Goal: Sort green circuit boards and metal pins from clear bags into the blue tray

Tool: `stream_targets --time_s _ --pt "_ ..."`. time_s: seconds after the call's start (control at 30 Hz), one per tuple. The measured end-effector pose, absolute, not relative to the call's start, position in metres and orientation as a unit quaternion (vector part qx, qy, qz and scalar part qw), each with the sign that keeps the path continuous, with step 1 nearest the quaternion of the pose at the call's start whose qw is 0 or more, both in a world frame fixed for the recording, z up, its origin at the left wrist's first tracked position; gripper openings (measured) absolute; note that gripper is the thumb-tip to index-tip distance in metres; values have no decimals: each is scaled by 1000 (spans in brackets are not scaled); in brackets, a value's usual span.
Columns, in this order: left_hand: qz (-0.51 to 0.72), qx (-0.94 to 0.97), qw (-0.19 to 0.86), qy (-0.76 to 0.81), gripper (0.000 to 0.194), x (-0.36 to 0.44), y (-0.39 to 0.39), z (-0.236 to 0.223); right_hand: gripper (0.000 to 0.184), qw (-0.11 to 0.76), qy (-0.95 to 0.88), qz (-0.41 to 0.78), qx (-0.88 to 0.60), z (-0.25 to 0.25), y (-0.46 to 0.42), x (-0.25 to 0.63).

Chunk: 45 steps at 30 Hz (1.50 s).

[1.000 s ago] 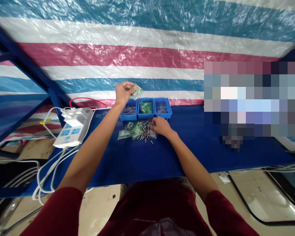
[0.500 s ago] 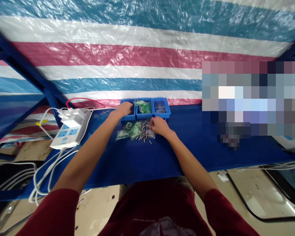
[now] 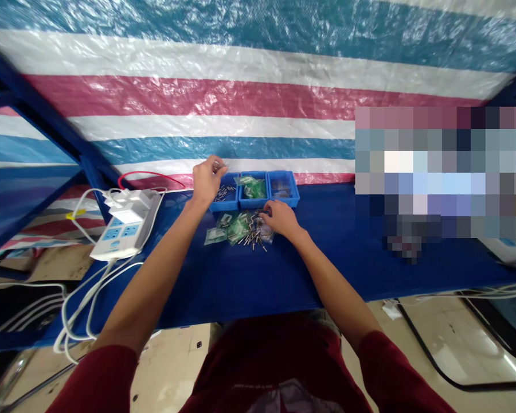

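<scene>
Left hand [image 3: 205,180] pinches small item [image 3: 218,166] near left bin [image 3: 226,205]; slack pinch could drop it. Right hand [image 3: 282,218] curled at pile [image 3: 241,227], hold unclear.

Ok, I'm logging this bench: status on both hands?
Left hand by left blue bin, pinching something small, unidentifiable. Right hand at pile of metal pieces. Power strip off left, away from both hands.

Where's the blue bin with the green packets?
In the head view, the middle blue bin sits between the left bin and right bin, beyond the metal rods.
</scene>
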<state>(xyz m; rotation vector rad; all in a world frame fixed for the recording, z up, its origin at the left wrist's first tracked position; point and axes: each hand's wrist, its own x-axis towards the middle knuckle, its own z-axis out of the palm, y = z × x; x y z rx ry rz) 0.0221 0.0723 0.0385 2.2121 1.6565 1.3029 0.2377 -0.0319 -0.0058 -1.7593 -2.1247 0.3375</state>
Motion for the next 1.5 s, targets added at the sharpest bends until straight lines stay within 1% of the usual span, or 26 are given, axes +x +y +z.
stream_targets --time_s 0.03,0.1,0.17,0.2,0.27,0.37,0.43,0.5,0.57,0.6,0.67,0.73,0.83,0.9,0.97,1.03,1.07,1.17,1.27,1.33,1.4,1.5 --pt "480 710 46 513 19 29 67 44 21 188 -747 119 -626 -5 -32 237" --pt "551 698 45 455 23 47 60 54 21 190 -743 121 -630 -5 -32 236" --pt "576 703 31 416 25 69 59 63 20 178 -744 125 -632 -5 -32 236" --pt "566 720 29 402 26 80 61 66 20 167 -747 127 -631 -6 -32 237" --pt "480 789 43 382 26 99 68 67 20 146 -752 129 -630 -6 -32 237" --pt "267 882 45 385 28 114 75 58 21 122 -758 127 -628 -6 -32 239" --pt "200 880 22 430 28 112 71 48 23 113 -764 125 -623 -5 -33 240" --pt "213 872 30 439 26 102 60 40 23 108 -770 122 -616 -4 -34 240" --pt "243 867 67 430 25 88 42 35 21 105 -777 120 -609 -5 -34 240" --pt "269 861 76 425 23 80 33 33 19 105 -780 119 -605 -5 -34 240" --pt "354 823 54 441 23 67 15 33 12 112 -785 122 -597 -5 -34 240" --pt "408 788 59 457 25 56 -1 32 5 141 -780 132 -595 -5 -32 241" --pt "406 783 138 450 26 47 -16 28 1 240 -747 158 -599 -4 -29 243" --pt "402 777 203 441 30 45 -21 22 2 334 -720 191 -577 -3 -28 243" --pt "407 754 278 435 40 45 -23 14 5 422 -697 243 -526 -3 -28 241" --pt "411 723 357 426 49 47 -24 7 10 478 -679 301 -469 -4 -29 238" --pt "415 707 388 422 50 47 -24 4 12 493 -672 325 -447 -5 -30 236" --pt "444 662 438 416 43 48 -25 1 19 507 -661 367 -414 -8 -32 230" --pt "468 632 461 410 34 47 -24 1 25 512 -657 366 -415 -10 -34 227" --pt "486 610 476 406 34 45 -23 1 23 520 -661 350 -412 -11 -35 227" --pt "505 587 488 403 38 43 -22 1 21 517 -688 322 -395 -11 -36 227" --pt "496 588 499 400 38 40 -21 0 25 484 -746 255 -381 -12 -37 226"
